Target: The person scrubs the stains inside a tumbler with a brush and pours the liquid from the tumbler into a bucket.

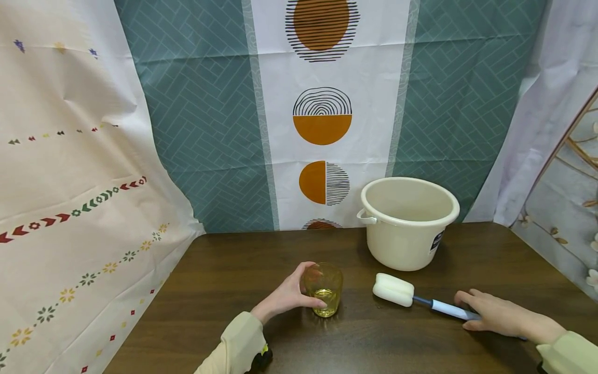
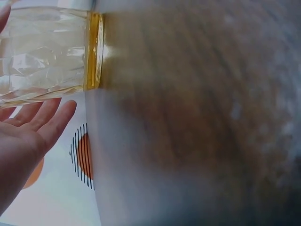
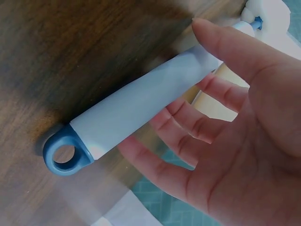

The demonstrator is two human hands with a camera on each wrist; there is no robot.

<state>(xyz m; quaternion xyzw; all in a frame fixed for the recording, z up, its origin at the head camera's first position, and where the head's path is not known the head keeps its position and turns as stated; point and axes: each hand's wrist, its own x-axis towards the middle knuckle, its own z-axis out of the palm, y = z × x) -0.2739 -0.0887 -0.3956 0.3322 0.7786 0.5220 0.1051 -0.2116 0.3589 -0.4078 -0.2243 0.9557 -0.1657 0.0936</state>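
Note:
A yellow-tinted glass stands upright on the brown table, with what looks like clear yellowish liquid or a thick base at its bottom. My left hand is at its left side, thumb across the front and fingers spread behind. In the left wrist view the little finger of that hand is apart from the faceted glass. A sponge brush with a pale blue handle lies to the right. Over the handle, my right hand extends fairly straight fingers along one side, thumb at the other.
A cream bucket with a side handle stands at the back right, behind the brush head. Patterned cloths hang along the back and both sides of the table.

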